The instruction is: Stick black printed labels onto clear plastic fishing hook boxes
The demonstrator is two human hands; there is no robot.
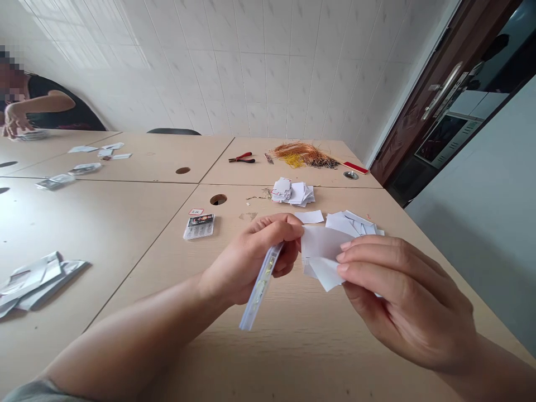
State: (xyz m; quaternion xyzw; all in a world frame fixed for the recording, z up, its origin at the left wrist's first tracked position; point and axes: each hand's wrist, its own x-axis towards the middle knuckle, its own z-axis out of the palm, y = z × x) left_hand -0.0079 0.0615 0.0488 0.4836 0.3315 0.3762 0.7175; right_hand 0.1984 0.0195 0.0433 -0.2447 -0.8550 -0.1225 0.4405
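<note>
Left hand [247, 262] and right hand [402, 296] bare, left sleeve [37, 392] grey.

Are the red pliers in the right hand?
No, the right hand holds white paper, and the red-handled pliers lie on the far table.

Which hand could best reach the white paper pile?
Probably the right hand, just below the white paper pile, though it pinches paper slips; the left hand grips a clear plastic strip.

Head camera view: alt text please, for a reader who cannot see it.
The left hand holds a narrow clear plastic strip while the right hand pinches white paper slips above a pale wood-grain table. Red-handled pliers and copper wire lie beyond.
</note>
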